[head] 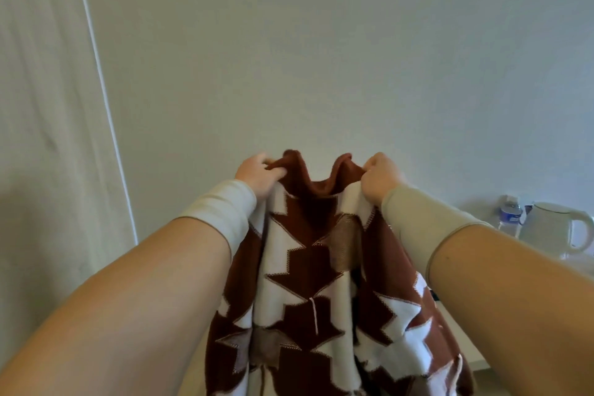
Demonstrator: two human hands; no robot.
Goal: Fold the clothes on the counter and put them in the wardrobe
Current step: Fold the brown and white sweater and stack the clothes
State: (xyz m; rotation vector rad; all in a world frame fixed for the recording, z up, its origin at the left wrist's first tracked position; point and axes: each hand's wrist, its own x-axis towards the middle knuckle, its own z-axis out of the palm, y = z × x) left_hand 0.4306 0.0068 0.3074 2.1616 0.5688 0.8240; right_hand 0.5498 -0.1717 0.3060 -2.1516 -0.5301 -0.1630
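Knit sweater [308, 267]: rust-brown wool with white and tan star shapes is hanging in the air in front of a pale wall [321, 42], its brown collar uppermost and its body trailing down out of sight at the lower edge of the view.
Left hand [257, 175]: it is gripping the sweater's left shoulder beside the collar, fingers [276, 172] curling over the brown fabric.
Right hand [381, 178]: it is pinching the right shoulder by the collar, fingers closing around the fabric; the fingertips themselves are lying hidden behind the hand.
Sleeves: a beige cuff [221, 212] is covering the left wrist and a matching one [424, 222] the right; both forearms are showing bare below.
Table [463, 331]: only a white strip is showing to the right of the sweater; whether the hem is touching it cannot be told.
Kettle [559, 228]: white, it is standing at the table's far right, handle facing right.
Water bottle [511, 214]: clear with a blue label, it is standing just left of the kettle.
Curtain [48, 106]: white fabric is hanging at the left.
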